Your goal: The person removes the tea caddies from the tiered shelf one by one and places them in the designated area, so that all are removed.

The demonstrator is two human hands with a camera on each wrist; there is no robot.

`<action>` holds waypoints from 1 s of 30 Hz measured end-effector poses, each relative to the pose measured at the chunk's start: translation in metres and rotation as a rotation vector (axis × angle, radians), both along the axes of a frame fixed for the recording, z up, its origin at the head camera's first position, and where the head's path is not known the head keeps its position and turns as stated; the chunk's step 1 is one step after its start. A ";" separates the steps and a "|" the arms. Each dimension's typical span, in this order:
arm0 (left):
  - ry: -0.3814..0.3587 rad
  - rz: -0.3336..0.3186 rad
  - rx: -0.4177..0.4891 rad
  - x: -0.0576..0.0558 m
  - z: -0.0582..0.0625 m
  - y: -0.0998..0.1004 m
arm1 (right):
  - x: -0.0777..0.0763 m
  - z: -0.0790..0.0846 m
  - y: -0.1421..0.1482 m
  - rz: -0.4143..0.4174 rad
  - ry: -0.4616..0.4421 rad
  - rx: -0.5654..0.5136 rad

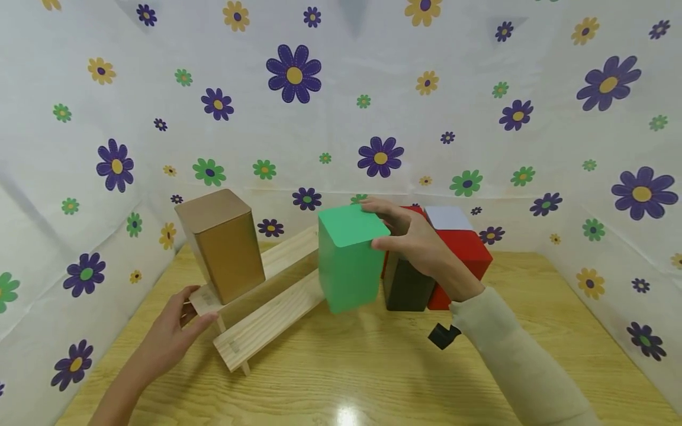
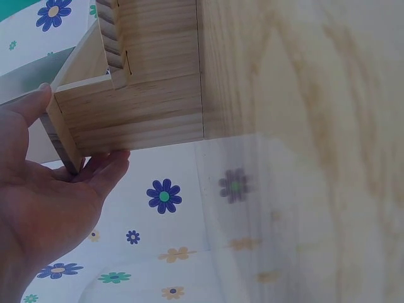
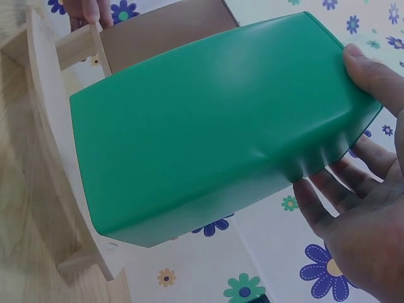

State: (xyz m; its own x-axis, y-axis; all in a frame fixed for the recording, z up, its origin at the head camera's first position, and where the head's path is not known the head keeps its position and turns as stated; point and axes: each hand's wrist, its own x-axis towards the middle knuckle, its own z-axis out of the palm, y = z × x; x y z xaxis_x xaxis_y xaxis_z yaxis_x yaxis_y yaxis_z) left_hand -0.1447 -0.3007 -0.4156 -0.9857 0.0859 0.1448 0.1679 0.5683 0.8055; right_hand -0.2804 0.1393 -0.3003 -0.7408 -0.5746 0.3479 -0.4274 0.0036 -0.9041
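Observation:
My right hand (image 1: 412,242) grips a green box (image 1: 348,266) near its top, thumb on one side and fingers on the other. The box is upright and overlaps the right part of a two-step wooden rack (image 1: 272,319). In the right wrist view the fingers press dents into the green box (image 3: 208,126). My left hand (image 1: 173,331) holds the left end of the rack's upper step, next to a gold-brown box (image 1: 231,254) standing on that step. In the left wrist view the thumb and fingers of the left hand (image 2: 57,189) pinch the rack's wooden end (image 2: 126,120).
Right of the green box, a black box (image 1: 407,290), a red box (image 1: 463,260) and a white-topped box (image 1: 447,218) stand close together, with another red one behind. They sit on a wood-grain table (image 1: 319,378). Flower-printed cloth (image 1: 341,118) encloses the back and sides.

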 end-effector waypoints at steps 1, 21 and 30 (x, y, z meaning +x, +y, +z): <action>-0.001 -0.001 -0.004 0.000 0.000 0.000 | 0.002 0.000 0.002 -0.001 -0.005 -0.001; -0.013 -0.004 0.010 0.001 0.001 -0.001 | 0.044 -0.013 0.059 -0.096 0.035 0.080; 0.007 -0.020 0.040 0.001 0.000 0.001 | 0.060 -0.021 0.090 -0.089 0.080 0.070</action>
